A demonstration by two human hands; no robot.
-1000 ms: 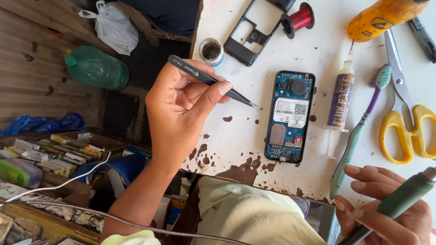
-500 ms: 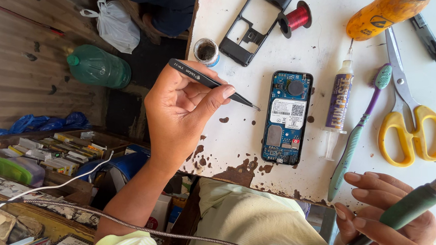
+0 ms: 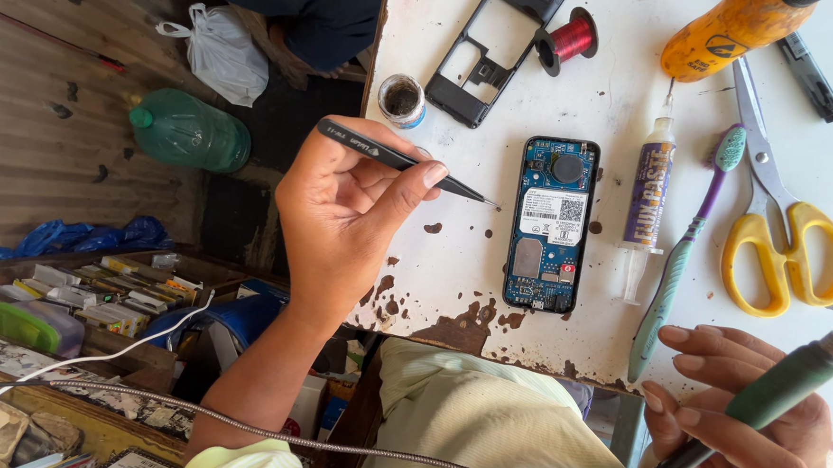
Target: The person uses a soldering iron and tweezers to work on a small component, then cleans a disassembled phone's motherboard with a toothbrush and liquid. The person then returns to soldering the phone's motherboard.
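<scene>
My left hand (image 3: 344, 214) grips black tweezers (image 3: 403, 161). Their tip hovers just left of the upper edge of a blue phone circuit board (image 3: 551, 224), which lies flat on the white table (image 3: 608, 81). My right hand (image 3: 729, 398), at the bottom right near the table's front edge, holds a green-handled soldering iron (image 3: 785, 386); its metal tip points up to the right, away from the board. A black phone frame (image 3: 497, 45) lies above the board.
Right of the board lie a flux syringe (image 3: 648, 203), a green and purple toothbrush (image 3: 683, 248) and yellow-handled scissors (image 3: 782, 234). A red wire spool (image 3: 566, 41), a small jar (image 3: 401, 100) and an orange tool handle (image 3: 738, 22) sit at the back. Green bottle (image 3: 188, 132) on the floor, left.
My right hand with the soldering iron has slid a little lower and to the right. My left hand keeps the tweezers near the board's upper left corner.
</scene>
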